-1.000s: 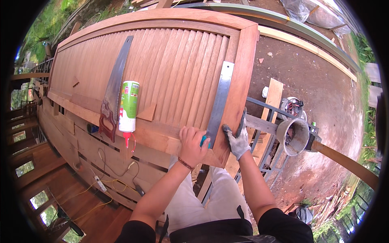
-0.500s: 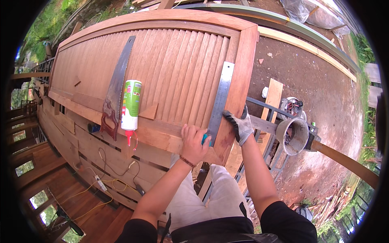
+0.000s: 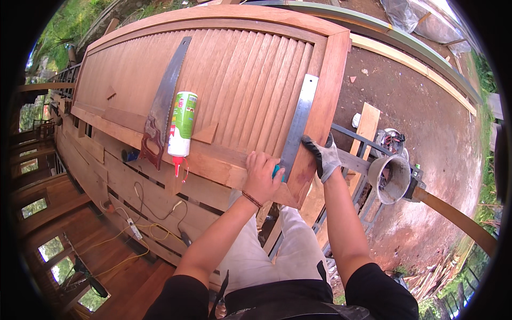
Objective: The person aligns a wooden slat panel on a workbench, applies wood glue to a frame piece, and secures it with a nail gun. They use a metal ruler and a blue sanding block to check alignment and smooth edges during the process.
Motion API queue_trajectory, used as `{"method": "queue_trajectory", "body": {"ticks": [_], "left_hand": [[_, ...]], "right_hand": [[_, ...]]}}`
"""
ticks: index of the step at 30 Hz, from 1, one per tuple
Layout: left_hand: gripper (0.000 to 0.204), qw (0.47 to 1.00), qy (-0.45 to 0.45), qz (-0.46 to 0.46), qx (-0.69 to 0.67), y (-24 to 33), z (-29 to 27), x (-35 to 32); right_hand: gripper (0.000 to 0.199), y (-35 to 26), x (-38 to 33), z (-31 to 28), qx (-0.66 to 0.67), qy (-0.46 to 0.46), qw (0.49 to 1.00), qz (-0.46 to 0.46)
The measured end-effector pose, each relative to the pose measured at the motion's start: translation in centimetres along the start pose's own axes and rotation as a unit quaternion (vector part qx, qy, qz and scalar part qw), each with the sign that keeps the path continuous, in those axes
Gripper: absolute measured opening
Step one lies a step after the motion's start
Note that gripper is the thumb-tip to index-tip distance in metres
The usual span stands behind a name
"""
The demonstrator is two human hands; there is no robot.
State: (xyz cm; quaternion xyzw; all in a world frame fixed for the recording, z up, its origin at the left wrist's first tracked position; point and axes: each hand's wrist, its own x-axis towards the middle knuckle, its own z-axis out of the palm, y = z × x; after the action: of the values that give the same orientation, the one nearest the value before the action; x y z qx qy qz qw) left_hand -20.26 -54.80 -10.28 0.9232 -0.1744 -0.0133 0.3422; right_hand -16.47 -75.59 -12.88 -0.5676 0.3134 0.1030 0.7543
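A large louvred wooden door [image 3: 240, 69] lies flat in front of me. A long steel ruler [image 3: 300, 120] rests on its slats near the right stile. My bare left hand [image 3: 261, 176] presses on the bottom rail at the ruler's lower end, its fingers closed on a small blue-green object [image 3: 276, 172] that is mostly hidden. My gloved right hand [image 3: 322, 157] grips the outer edge of the right stile, just beside the ruler. A handsaw [image 3: 165, 101] and a green-and-white glue bottle with a red nozzle [image 3: 182, 128] lie on the door to the left.
A grey bucket [image 3: 392, 178] sits on a metal stand to my right, over bare earth. Stacked planks [image 3: 133, 186] and yellow and white cables [image 3: 133, 229] lie below the door. A loose board [image 3: 367, 125] rests by the stand.
My right hand has moved up from the door's near corner to a spot higher on the right stile's edge. My left hand has stayed at the ruler's lower end.
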Motion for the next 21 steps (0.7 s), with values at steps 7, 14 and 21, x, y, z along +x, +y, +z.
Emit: {"method": "queue_trajectory", "body": {"ticks": [7, 14, 21], "left_hand": [[0.023, 1.000, 0.000, -0.016, 0.008, 0.3, -0.5, 1.2], [0.019, 0.990, -0.050, -0.099, 0.091, -1.1, -1.2, 1.4], [0.033, 0.983, -0.035, -0.079, 0.163, -2.9, -3.7, 3.7]], "right_hand": [[0.068, -0.3, 0.3, -0.8, -0.015, -0.020, 1.000, -0.014], [0.103, 1.7, 0.7, -1.3, -0.138, 0.026, 0.988, -0.069], [0.114, 2.6, -1.8, -1.2, -0.186, 0.034, 0.981, -0.040]]}}
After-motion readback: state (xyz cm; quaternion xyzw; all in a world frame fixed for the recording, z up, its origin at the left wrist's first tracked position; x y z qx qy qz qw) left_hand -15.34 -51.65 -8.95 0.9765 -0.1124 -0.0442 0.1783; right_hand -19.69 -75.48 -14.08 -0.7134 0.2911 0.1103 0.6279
